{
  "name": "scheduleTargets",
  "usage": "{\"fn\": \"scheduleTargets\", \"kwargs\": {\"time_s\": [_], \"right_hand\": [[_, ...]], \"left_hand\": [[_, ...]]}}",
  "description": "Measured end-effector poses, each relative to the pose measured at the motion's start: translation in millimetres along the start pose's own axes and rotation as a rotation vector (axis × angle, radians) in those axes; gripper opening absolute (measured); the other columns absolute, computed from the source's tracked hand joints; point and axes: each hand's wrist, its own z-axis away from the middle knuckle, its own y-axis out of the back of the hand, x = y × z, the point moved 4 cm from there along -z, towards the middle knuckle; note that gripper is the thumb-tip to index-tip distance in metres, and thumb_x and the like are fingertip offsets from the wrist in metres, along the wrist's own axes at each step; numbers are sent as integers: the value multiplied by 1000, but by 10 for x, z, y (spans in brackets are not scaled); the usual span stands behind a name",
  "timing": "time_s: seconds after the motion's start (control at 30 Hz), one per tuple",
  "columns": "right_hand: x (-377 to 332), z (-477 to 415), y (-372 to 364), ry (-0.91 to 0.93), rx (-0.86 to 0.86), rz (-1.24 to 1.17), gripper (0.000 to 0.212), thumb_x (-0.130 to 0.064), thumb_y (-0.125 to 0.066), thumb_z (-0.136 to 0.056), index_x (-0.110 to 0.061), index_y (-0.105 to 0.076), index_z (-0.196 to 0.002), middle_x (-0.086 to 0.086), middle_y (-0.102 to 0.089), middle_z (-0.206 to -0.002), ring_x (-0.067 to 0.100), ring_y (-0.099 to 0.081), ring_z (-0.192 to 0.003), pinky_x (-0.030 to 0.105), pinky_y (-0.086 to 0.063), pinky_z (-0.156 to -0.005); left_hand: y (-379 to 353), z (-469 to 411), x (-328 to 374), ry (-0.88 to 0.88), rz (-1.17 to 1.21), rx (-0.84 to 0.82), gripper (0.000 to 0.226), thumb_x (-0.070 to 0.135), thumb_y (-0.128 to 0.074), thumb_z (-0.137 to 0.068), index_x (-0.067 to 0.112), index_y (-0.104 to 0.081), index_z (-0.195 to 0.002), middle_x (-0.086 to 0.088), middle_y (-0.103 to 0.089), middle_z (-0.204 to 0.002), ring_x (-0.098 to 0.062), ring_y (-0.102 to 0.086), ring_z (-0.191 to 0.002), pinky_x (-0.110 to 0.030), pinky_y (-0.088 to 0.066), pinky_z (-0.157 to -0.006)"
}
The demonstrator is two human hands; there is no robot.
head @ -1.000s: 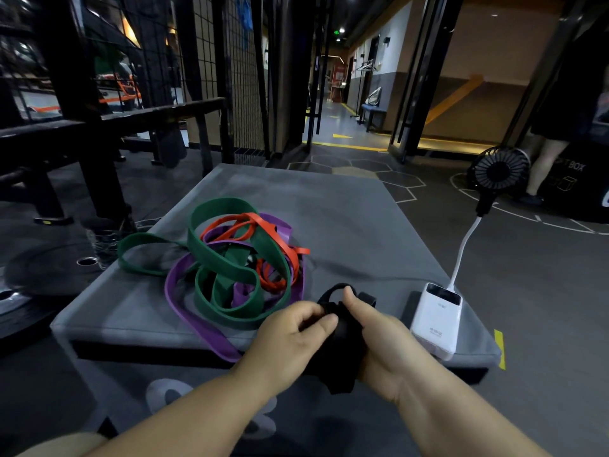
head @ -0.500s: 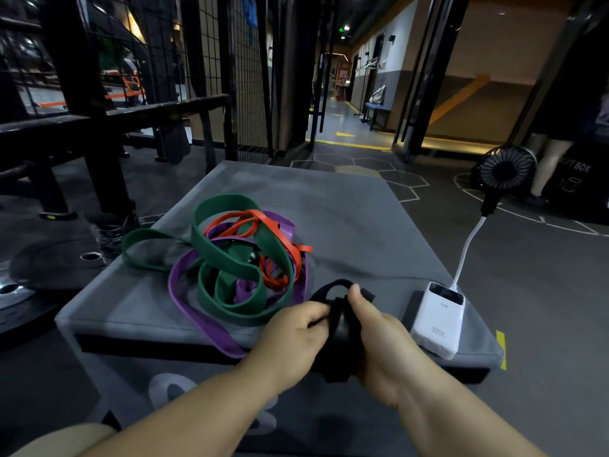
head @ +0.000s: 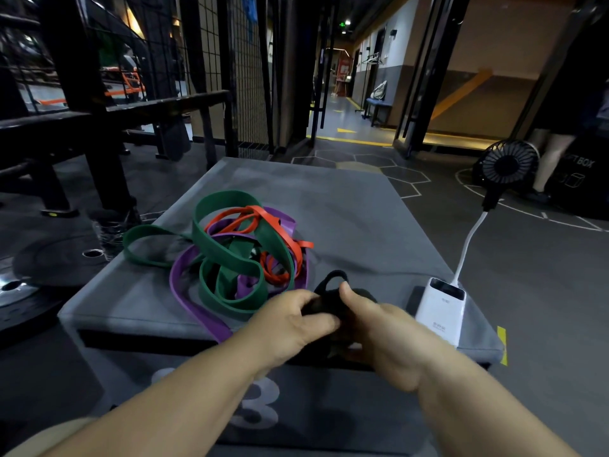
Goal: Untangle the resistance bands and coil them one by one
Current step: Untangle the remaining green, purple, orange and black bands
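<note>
- One black band [head: 322, 303] is in work. It sits bunched between both hands at the near edge of the padded box [head: 346, 209], with a single loop standing up above the fingers.
- Left hand [head: 290, 321] is curled over the bundle from the left. Right hand [head: 382, 331] wraps it from the right, thumb pressed on top. Both are clamped on the black band. The frame is blurred here, so the number of turns cannot be told.
- Step in hand, as judged: coiling the black band. Lay each turn flat on the last. Pinch the finished turns with one hand while the other feeds the free loop round. Avoid twisting the strip; even tension should stop the coil springing open.
- Three bands remain tangled just beyond the hands: green band [head: 227, 255], purple band [head: 194, 308] and orange band [head: 280, 227]. They cross over and through one another. One green loop trails out to the left, and a purple loop hangs over the near edge.
- Obstruction: the purple loop lies just beside the left hand and could snag the coil when it is set down.
- White power bank [head: 440, 311] stands on the near right corner of the box, near the right hand. A white stalk [head: 468, 245] rises from it to a small black fan [head: 507, 166]. Set the finished coil clear of both.
- Beyond the box: a dark rack frame [head: 82, 94] and a weight plate [head: 49, 258] to the left, and a person's leg [head: 550, 163] at far right.
</note>
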Motion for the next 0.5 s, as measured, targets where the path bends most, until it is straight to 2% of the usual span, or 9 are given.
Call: {"fn": "scheduleTargets", "kwargs": {"time_s": [0.03, 0.1, 0.17, 0.2, 0.27, 0.33, 0.37, 0.43, 0.5], "right_hand": [[-44, 39, 65, -12, -46, 83, 55, -55, -56, -72, -10, -73, -98, 9, -75, -90, 20, -69, -84, 33, -55, -80], [-143, 113, 192, 17, -60, 251, 47, -56, -59, -67, -14, -76, -81, 8, -72, -78, 15, -66, -70, 22, -48, -59], [-234, 133, 341, 178, 90, 331, 41, -57, -67, -59, -17, -72, -67, 5, -68, -69, 10, -59, -57, 16, -36, -45], [-264, 128, 416, 288, 178, 338, 41, -59, -74, -52, -21, -71, -67, 0, -67, -70, 9, -58, -58, 16, -36, -45], [-271, 75, 497, 464, 228, 422, 53, -65, -87, -44, -37, -70, -87, -15, -68, -93, -1, -62, -83, 14, -47, -65], [-206, 14, 426, 526, 52, 486, 71, -65, -85, -46, -52, -61, -112, -21, -58, -126, -8, -49, -120, 19, -45, -94], [-161, -9, 372, 519, -68, 447, 76, -65, -85, -49, -56, -57, -119, -21, -52, -136, -7, -41, -131, 24, -41, -103], [-91, -27, 272, 473, -281, 271, 77, -59, -85, -59, -48, -54, -130, -14, -50, -144, 4, -38, -138, 34, -37, -111], [-33, -28, 196, 414, -412, 83, 74, -48, -84, -67, -30, -56, -133, 3, -56, -140, 22, -50, -132, 42, -40, -109]], "left_hand": [[45, -26, -24, 7, 7, 23, 23, 35, -61, -62, 13, -66, -70, 0, -64, -69, -16, -59, -70, -33, -48, -70], [129, -60, -121, 66, 88, 46, 24, 32, -63, -61, 9, -66, -68, -8, -62, -69, -22, -59, -69, -35, -45, -68], [188, -77, -177, 116, 152, 21, 32, 36, -67, -53, 7, -66, -67, -10, -61, -71, -25, -58, -72, -36, -44, -72], [192, -71, -176, 126, 179, -15, 33, 38, -67, -49, 8, -65, -64, -9, -62, -70, -24, -59, -73, -36, -44, -74], [173, -61, -185, 147, 264, -87, 28, 36, -67, -43, 11, -64, -56, -9, -61, -64, -22, -58, -67, -34, -45, -72], [113, -38, -183, 199, 415, -168, 23, 29, -68, -41, 10, -64, -53, -8, -57, -56, -20, -55, -58, -30, -48, -65], [82, -22, -179, 221, 494, -219, 23, 26, -69, -41, 9, -64, -54, -8, -55, -53, -19, -54, -55, -28, -49, -61], [24, 17, -134, 235, 579, -332, 24, 23, -69, -45, 5, -62, -59, -6, -51, -50, -18, -53, -52, -26, -50, -58], [4, 26, -109, 208, 591, -424, 33, 20, -69, -50, -1, -57, -72, -4, -48, -50, -17, -52, -53, -25, -48, -58]]}}
